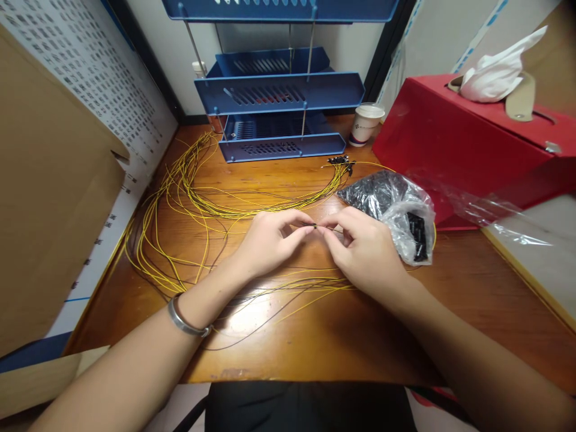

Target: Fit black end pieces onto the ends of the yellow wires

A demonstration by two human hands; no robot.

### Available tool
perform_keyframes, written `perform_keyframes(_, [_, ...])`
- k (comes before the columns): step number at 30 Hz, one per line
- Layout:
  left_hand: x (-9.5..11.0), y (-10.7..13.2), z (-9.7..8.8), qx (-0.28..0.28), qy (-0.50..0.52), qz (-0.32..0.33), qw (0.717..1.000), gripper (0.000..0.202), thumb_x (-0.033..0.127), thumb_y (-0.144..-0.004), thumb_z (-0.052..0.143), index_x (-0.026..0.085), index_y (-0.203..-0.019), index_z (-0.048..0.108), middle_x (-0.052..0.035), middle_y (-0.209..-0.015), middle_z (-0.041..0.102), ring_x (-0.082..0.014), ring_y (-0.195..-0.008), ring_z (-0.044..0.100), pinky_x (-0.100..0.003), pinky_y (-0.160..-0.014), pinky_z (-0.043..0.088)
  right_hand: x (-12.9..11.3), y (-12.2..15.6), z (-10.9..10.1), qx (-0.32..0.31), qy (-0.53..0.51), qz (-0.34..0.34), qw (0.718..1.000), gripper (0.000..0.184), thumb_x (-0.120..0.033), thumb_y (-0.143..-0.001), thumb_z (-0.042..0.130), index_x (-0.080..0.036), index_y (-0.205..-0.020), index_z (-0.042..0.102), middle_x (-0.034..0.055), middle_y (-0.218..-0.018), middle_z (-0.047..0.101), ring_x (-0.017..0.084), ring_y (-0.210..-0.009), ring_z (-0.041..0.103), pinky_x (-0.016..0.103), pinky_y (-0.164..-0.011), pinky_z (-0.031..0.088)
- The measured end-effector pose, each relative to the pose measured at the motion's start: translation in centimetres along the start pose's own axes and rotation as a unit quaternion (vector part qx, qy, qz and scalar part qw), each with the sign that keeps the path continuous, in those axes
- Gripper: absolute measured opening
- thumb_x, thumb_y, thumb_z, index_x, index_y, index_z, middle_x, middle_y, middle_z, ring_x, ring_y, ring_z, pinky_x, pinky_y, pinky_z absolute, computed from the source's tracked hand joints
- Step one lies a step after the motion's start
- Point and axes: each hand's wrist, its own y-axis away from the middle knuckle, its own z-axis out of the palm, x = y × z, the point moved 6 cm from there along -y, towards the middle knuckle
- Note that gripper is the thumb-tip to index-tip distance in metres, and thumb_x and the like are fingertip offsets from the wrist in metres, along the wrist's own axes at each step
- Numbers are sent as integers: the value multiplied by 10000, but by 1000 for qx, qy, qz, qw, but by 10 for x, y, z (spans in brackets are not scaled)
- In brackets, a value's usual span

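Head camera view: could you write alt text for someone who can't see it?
A person's left hand and right hand pinch a tiny dark piece between them above a wooden table. Yellow and dark wires loop mostly to the left; a clear bag of black parts lies at right. Beyond stand blue trays, a cup and a red tissue box.

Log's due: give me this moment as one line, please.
left hand: pinching small black piece | right hand: pinching at same piece | yellow wires: looped on table | plastic bag: beside right hand
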Motion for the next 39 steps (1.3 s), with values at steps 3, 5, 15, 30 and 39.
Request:
perform_keyframes(3, [-2, 0, -2, 19, 25, -15, 999, 135, 206, -918, 644, 144, -968, 754, -56, -897, 791, -162, -804, 727, -238, -699, 525, 3, 0, -3, 17, 3, 10, 1000, 52, -175, -877, 667, -171, -871, 719, 29, -795, 692, 142, -610, 583, 287, -596, 391])
perform_keyframes(5, [-4, 1, -4, 30, 33, -21, 999, 127, 203, -919, 640, 141, -959, 744, -61, -906, 788, -165, -813, 728, -240, -700, 527, 4, 0, -4, 26, 4, 14, 1000, 50, -175, -881, 666, -174, -872, 715, 26, -795, 688, 143, -621, 587, 286, -599, 389])
perform_keyframes(15, [-3, 1, -3, 28, 25, -7, 999, 136, 220, -926, 638, 143, -962, 745, -61, -874, 782, -156, -746, 702, -243, -661, 510, 1, -1, -6, 26, -11, -7, 1000, 54, -149, -885, 663, -171, -856, 703, 17, -773, 666, 134, -618, 573, 278, -620, 403])
perform_keyframes(30, [4, 3, -2, 8, 45, 6, 999, 157, 242, -929, 636, 145, -978, 749, -54, -851, 788, -148, -708, 706, -233, -648, 514, -1, -2, -4, -1, -26, 10, 1000, 89, -163, -896, 633, -194, -851, 703, 22, -786, 675, 138, -610, 547, 285, -614, 404])
perform_keyframes(39, [0, 2, -2, 36, 65, -20, 997, 153, 236, -926, 629, 143, -989, 735, -66, -881, 784, -156, -741, 724, -228, -643, 537, 0, 0, -6, 30, -27, 30, 999, 45, -189, -872, 663, -189, -847, 700, 11, -765, 659, 117, -552, 521, 276, -573, 386])
